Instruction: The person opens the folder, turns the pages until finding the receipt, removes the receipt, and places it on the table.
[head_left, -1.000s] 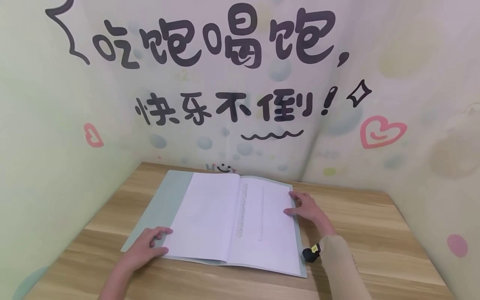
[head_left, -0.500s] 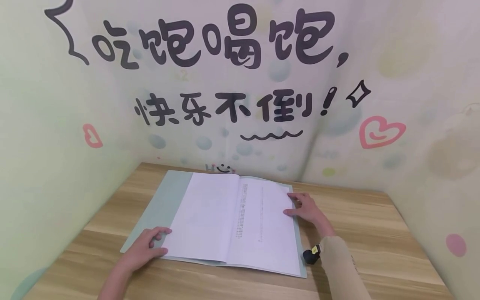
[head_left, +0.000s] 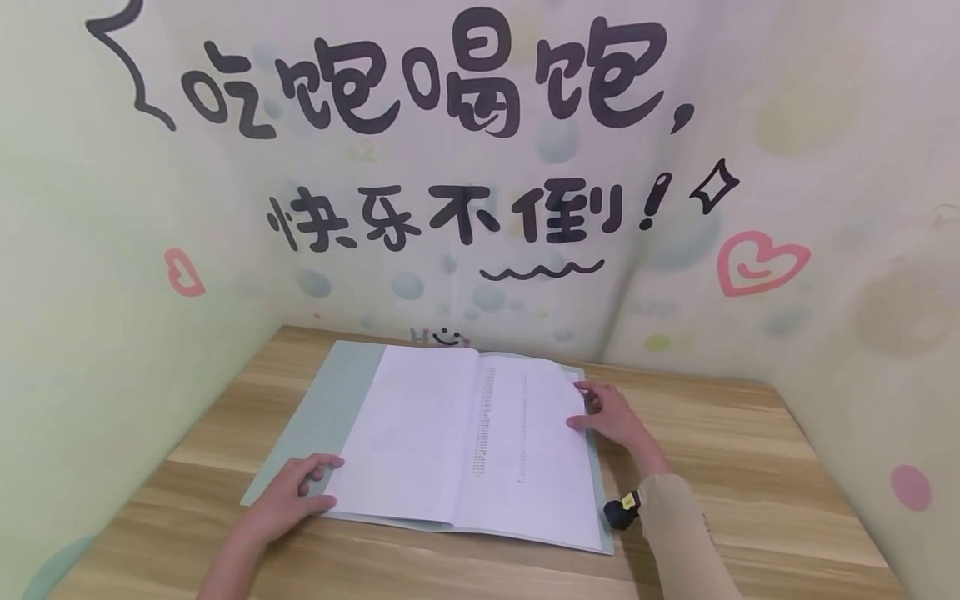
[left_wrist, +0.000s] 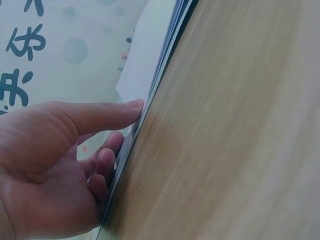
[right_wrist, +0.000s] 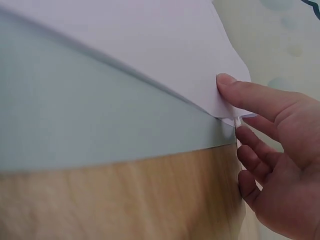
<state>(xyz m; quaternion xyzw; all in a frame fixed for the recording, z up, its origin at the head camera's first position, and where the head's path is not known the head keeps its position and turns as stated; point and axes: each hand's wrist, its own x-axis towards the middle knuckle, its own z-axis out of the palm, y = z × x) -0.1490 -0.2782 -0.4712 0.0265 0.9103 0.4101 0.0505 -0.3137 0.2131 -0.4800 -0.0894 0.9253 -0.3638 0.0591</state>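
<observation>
An open booklet with a pale blue-green cover [head_left: 318, 408] lies on the wooden table. Its left page [head_left: 412, 425] is blank, while the right page [head_left: 540, 467] carries faint lines of print. My left hand [head_left: 288, 496] rests at the lower left, with its fingertips and thumb at the left page's edge. At the right page's outer edge, my right hand [head_left: 615, 417] pinches the paper. In the right wrist view, the thumb [right_wrist: 227, 82] presses on top of this page and the index fingertip is hidden behind it. The page edge there stands off the cover.
Wooden table surface [head_left: 720, 467] surrounds the booklet. Behind it rises a wall hanging [head_left: 465, 292] with large dark lettering and hearts. A black wrist device [head_left: 621, 511] sits by the right sleeve [head_left: 682, 533], close to the booklet's right edge.
The right page's upper outer corner bows slightly inward, baring a little of the sheet beneath. My right fingers shift only a little; my left hand stays in place.
</observation>
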